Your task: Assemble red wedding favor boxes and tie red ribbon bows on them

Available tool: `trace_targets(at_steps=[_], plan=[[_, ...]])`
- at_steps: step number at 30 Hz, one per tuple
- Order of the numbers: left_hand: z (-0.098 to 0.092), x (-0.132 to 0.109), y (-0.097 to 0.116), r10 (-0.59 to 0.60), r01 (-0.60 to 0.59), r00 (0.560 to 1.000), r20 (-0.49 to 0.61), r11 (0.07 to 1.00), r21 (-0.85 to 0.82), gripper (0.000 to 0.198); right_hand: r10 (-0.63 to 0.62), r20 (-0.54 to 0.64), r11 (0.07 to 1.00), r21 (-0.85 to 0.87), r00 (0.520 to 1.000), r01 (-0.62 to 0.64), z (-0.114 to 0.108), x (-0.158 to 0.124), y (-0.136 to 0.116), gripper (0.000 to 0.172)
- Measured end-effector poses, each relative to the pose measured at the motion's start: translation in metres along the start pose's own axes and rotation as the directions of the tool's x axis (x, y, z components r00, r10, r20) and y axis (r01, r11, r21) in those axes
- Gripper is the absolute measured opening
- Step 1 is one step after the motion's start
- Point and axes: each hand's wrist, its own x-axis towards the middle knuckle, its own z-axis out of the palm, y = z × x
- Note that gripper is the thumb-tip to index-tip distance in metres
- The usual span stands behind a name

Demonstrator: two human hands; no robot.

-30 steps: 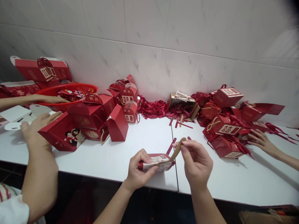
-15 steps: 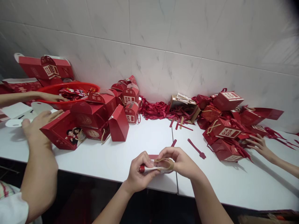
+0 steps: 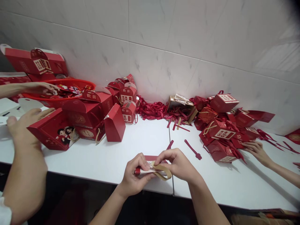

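Observation:
My left hand [image 3: 133, 175] grips a small flat red box [image 3: 147, 169] by its left end, just above the white table's front edge [image 3: 98, 175]. My right hand [image 3: 179, 164] is closed on the box's right end, its fingers pinching a tan ribbon [image 3: 164, 171] that loops out below them. Two loose red strips [image 3: 192, 149] lie on the table just beyond my hands.
A co-worker's hand [image 3: 21, 128] at the left rests beside a large red box [image 3: 55, 131]. Another person's hand [image 3: 38, 88] reaches into a red basin [image 3: 58, 84]. Folded red boxes [image 3: 112, 106] pile at the left. A third hand [image 3: 256, 149] touches the boxes heaped at the right [image 3: 221, 131].
My right hand came down from holding the tan ribbon up and now pinches it against the box. Both hands stay at the table's front edge. The camera tilted slightly.

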Motion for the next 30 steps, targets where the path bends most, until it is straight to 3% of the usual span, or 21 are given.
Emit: trace_targets(at_steps=[4, 7, 12, 20, 30], plan=[[0.0, 0.0, 0.0, -0.001, 0.001, 1.0, 0.008, 1.0, 0.001, 0.028, -0.069, -0.037, 0.993, 0.098, 0.997, 0.073, 0.002, -0.007, 0.003, 0.015], [0.0, 0.0, 0.0, -0.016, 0.016, 1.0, -0.002, 1.0, 0.005, 0.028, -0.134, -0.063, 0.987, 0.076, 0.989, 0.139, 0.005, -0.01, 0.004, 0.014], [0.001, 0.0, -0.001, -0.019, 0.019, 1.0, -0.009, 1.0, -0.017, 0.028, -0.082, -0.057, 0.996, 0.022, 0.995, 0.083, 0.009, -0.017, 0.005, 0.019], [0.0, 0.0, 0.001, -0.005, 0.005, 1.0, -0.002, 1.0, -0.019, 0.028, -0.121, -0.122, 0.993, -0.018, 0.985, 0.12, 0.012, -0.021, 0.007, 0.023], [0.0, 0.0, 0.0, -0.006, 0.006, 1.0, -0.002, 1.0, -0.011, 0.028, -0.112, -0.097, 0.994, -0.023, 0.989, 0.111, 0.011, -0.021, 0.01, 0.026]])
